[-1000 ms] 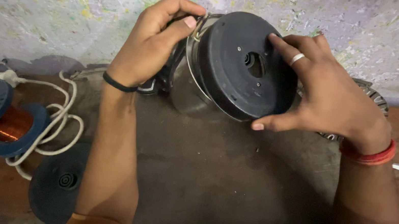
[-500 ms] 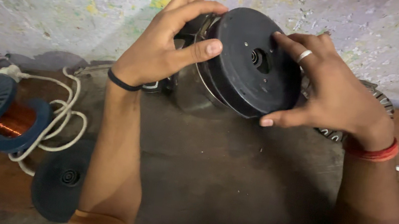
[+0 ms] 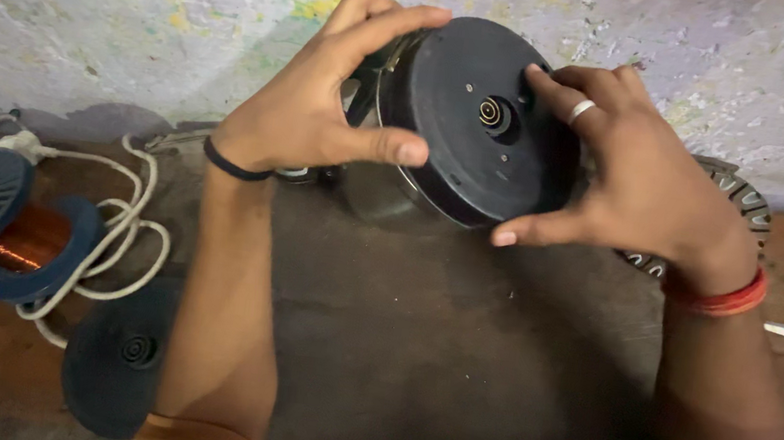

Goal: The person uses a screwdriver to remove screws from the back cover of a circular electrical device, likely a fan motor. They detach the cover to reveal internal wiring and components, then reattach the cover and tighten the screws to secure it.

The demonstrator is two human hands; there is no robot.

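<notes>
The left hand (image 3: 326, 110) and the right hand (image 3: 619, 179) are both gripping the round black motor housing with metal rim (image 3: 471, 119), holding it above the dark bench (image 3: 415, 354). Left of the housing, a blue spool of copper wire (image 3: 2, 229) is lying.

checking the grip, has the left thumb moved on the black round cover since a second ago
Yes. The left hand has brought its thumb from the rim onto the black round cover.

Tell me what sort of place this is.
Probably a small motor repair or rewinding workshop. Both hands grip a round black motor housing, a spool of copper wire lies at left, and the floor and flaking wall are bare and worn.
</notes>
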